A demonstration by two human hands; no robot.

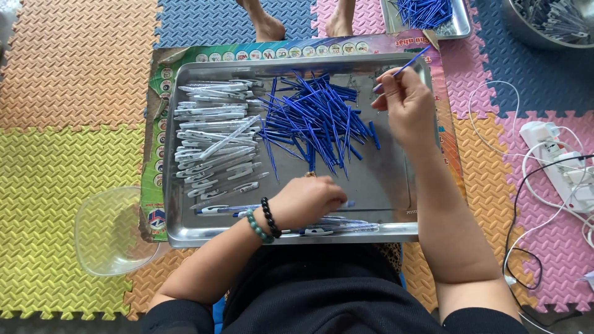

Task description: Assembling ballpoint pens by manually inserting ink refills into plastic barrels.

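The right hand (405,105), at two o'clock over the metal tray (396,192), has its fingers pinched together on one blue refill (408,64) that slants up past the tray's far rim. The left hand (307,201), at six o'clock, is curled closed over finished pens (334,227) lying along the near edge. A heap of blue refills (315,117) fills the tray's middle; clear pen barrels (213,136) lie at nine o'clock. A clear plastic bowl (105,235) sits on the foam floor mat (68,93) at eight o'clock.
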